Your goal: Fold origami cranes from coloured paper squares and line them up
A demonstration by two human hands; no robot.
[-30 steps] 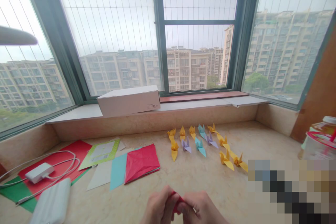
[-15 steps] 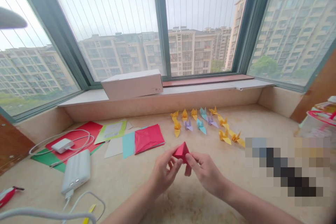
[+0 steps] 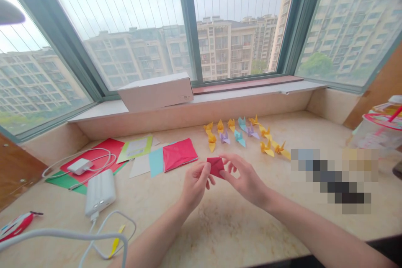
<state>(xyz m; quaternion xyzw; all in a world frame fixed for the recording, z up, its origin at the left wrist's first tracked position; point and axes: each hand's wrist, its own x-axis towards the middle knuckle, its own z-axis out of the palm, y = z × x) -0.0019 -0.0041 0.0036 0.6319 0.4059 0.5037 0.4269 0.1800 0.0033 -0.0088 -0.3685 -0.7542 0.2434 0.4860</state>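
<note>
Hands: your left hand (image 3: 195,182) and right hand (image 3: 244,178) pinch a small folded red paper (image 3: 216,167) between fingertips | Why: keeps its folds closed

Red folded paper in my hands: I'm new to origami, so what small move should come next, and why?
Probably pinch the folded edges of the red origami paper flatter between the left hand's fingers and the right hand's fingers. Both hands hold it above the beige stone counter, and its layers look soft, while the nearby yellow paper crane looks crisply folded.
</note>
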